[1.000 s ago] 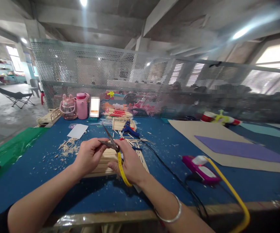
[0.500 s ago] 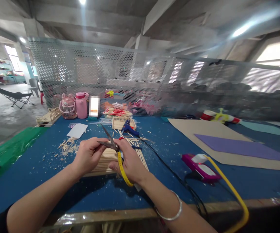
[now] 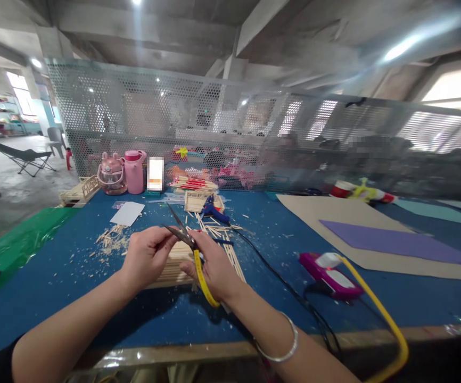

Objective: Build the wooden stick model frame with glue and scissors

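My right hand is closed round a pair of scissors, whose dark blades stand apart and point up and left. A yellow strip with dark marks runs along the handle side. My left hand is pinched beside the lower blade; whatever lies between its fingertips is hidden or too small to name. Under both hands is a row of thin wooden sticks, partly covered by them. Loose sticks lie just right of it. Behind stands a blue glue gun at a small wooden frame.
Wood scraps and a white card lie left on the blue table. A pink bottle stands at the back. To the right are a purple power strip, a yellow cable and a purple sheet.
My left hand has shifted slightly right, and the scissor blades have moved a little closer together. At the far left, a person's leg has come further into view.
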Demonstrator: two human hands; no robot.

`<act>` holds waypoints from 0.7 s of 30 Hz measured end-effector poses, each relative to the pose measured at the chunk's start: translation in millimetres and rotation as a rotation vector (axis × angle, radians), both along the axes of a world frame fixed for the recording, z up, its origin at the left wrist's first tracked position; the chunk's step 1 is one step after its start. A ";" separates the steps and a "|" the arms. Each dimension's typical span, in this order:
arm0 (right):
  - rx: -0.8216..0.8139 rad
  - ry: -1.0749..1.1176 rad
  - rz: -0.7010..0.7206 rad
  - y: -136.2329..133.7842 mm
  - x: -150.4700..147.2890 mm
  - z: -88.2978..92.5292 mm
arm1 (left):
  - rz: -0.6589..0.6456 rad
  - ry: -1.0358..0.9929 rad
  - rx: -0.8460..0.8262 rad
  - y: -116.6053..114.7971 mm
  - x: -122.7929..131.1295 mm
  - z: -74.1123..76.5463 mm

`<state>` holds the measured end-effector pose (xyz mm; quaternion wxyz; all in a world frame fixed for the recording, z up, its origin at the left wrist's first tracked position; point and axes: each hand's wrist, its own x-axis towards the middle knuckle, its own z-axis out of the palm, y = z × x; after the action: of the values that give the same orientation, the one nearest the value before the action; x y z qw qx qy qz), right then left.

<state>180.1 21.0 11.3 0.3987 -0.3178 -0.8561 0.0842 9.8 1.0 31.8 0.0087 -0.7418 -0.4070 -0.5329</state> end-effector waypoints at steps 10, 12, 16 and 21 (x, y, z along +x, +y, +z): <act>-0.047 0.009 -0.034 -1.8 1.4 3.4 | 0.070 0.041 0.005 2.9 -2.2 -4.5; -0.075 0.019 -0.038 -4.0 -0.8 4.6 | 0.070 0.044 -0.003 3.2 -1.7 -5.1; -0.124 0.007 -0.065 -0.7 -1.1 10.1 | 0.072 0.079 -0.012 5.5 -2.9 -4.5; -0.264 -0.059 -0.443 19.5 36.7 27.6 | 0.133 0.060 -0.082 13.8 -13.0 -1.3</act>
<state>216.8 40.5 38.9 0.3373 -0.5490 -0.7586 0.0965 -3.3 14.8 30.5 0.0258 -0.7284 -0.4765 -0.4916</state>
